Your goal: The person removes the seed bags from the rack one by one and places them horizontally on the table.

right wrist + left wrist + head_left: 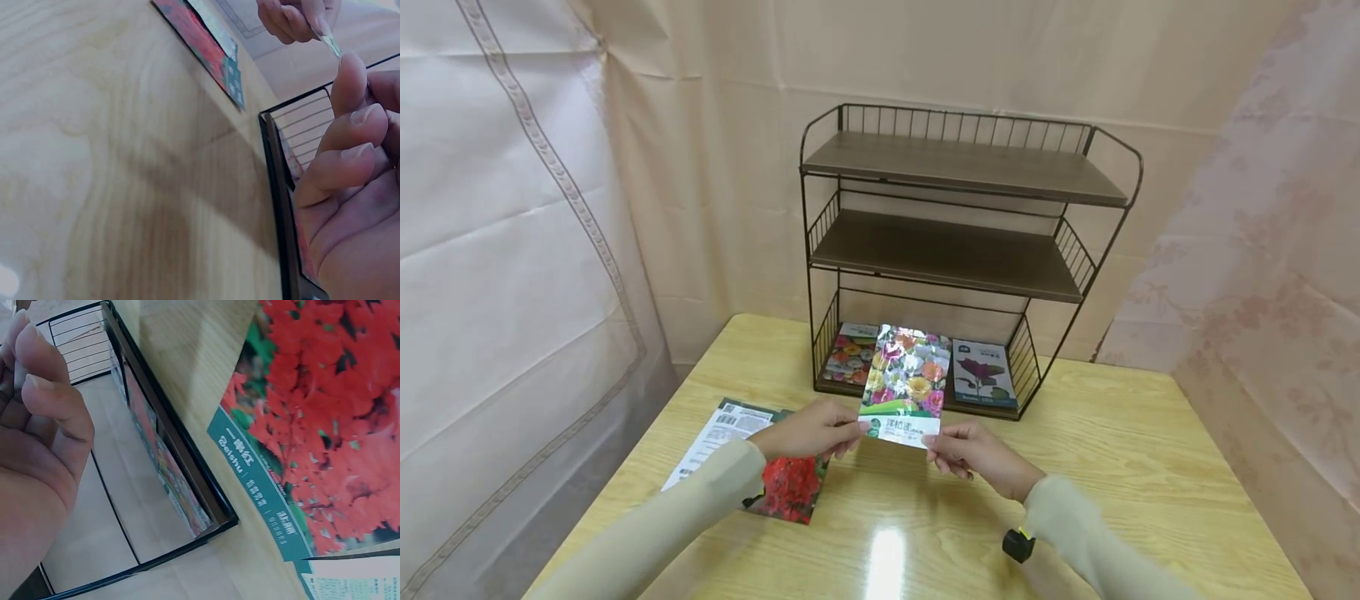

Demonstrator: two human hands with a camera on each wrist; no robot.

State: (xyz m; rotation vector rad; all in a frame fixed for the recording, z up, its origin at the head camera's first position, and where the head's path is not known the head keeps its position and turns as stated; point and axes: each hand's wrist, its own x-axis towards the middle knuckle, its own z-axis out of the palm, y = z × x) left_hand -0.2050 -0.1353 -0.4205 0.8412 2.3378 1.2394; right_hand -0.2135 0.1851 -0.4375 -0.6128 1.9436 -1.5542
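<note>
A glossy seed packet (904,379) printed with multicoloured flowers is held up before the rack's bottom shelf, face toward me. My left hand (812,429) pinches its lower left corner, and my right hand (981,457) pinches the lower right one. In the right wrist view, the right hand (362,175) has its fingers curled, and the packet's thin edge shows near the left hand (297,19). Partly beneath my left forearm lie a red-flowered packet (790,490) and a packet with its white printed back up (715,442). On the bottom shelf, flower packets (852,354) (983,375) flank the held one.
A three-tier rack (947,254) of dark wire and brown boards stands at the back of the light wooden table (1135,483). Pale cloth (715,167) hangs behind and at both sides. A small black device (1018,545) sits by the right wrist.
</note>
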